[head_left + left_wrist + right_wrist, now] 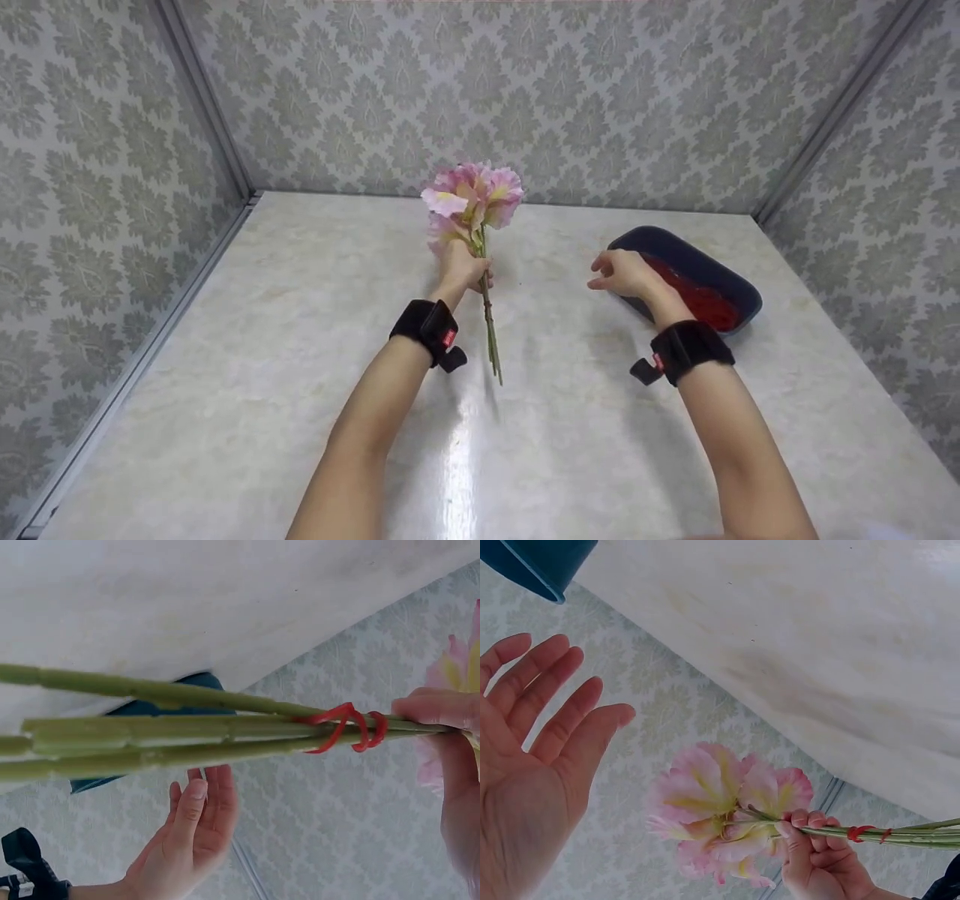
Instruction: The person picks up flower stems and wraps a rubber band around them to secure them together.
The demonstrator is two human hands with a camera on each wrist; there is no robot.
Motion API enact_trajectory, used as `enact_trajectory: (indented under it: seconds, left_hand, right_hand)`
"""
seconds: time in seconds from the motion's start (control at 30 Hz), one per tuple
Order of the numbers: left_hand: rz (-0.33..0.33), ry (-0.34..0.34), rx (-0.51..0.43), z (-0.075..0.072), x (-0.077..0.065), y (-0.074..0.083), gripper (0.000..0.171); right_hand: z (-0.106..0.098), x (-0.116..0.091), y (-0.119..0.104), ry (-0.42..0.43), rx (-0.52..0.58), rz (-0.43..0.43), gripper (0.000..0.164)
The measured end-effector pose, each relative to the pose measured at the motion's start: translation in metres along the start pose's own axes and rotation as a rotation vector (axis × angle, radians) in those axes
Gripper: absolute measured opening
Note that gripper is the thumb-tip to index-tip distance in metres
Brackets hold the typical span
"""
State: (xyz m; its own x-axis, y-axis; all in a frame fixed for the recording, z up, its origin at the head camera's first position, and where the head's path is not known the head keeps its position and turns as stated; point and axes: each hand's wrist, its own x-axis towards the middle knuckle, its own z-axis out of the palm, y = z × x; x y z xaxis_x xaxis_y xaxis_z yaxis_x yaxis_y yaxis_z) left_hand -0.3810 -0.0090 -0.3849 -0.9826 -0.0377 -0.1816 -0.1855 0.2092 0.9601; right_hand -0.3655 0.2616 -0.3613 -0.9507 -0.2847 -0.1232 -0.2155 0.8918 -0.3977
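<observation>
A bunch of pink flowers with yellow centres (472, 195) is held up above the table by my left hand (459, 266). Thumb and fingers pinch the green stems (135, 735) just below the blooms. A red tie (349, 726) is looped around the stems beside that grip. My right hand (624, 273) hovers near the left side of a dark blue bin (712, 262), with its fingers loosely bent and apart. Nothing lies in the right palm (525, 802) in the right wrist view.
Red strands or bands (701, 300), hard to make out, lie inside the bin. The pale table (262, 337) is bounded by patterned panels (420, 97) at the back and both sides. Black straps (690, 351) circle both wrists.
</observation>
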Motion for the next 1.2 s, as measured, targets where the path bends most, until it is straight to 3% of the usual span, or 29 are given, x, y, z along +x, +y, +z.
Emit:
enact_trajectory:
  seconds: [0.27,0.53,0.67,0.93,1.03,1.13,1.17,1.2]
  left_hand:
    - [-0.080,-0.116,0.138,0.000,0.011,-0.005,0.020]
    - [-0.107,-0.086,0.262,0.002,0.023,-0.016,0.019]
    - [-0.106,-0.074,0.264,0.003,0.029,-0.021,0.020]
    - [-0.088,-0.061,0.311,0.011,0.037,-0.034,0.006]
    - [-0.049,-0.025,0.404,0.012,0.038,-0.041,0.016]
    - [-0.008,0.005,0.543,0.014,0.040,-0.047,0.047]
    - [0.004,0.001,0.580,0.016,0.046,-0.053,0.054]
    - [0.034,0.016,0.619,0.020,0.065,-0.070,0.060]
  right_hand:
    - [-0.005,0.000,0.001,-0.053,-0.054,0.035,0.042]
    - [-0.003,0.002,-0.001,-0.059,-0.044,0.039,0.041]
    - [-0.003,0.002,-0.002,-0.059,-0.039,0.037,0.041]
    - [0.003,0.002,-0.002,-0.045,-0.033,0.020,0.041]
    - [0.008,0.004,-0.003,-0.052,-0.025,0.021,0.041]
    - [0.012,0.005,-0.004,-0.062,-0.024,0.024,0.041]
    - [0.013,0.005,-0.004,-0.064,-0.023,0.024,0.041]
    - [0.015,0.006,-0.005,-0.066,-0.019,0.025,0.041]
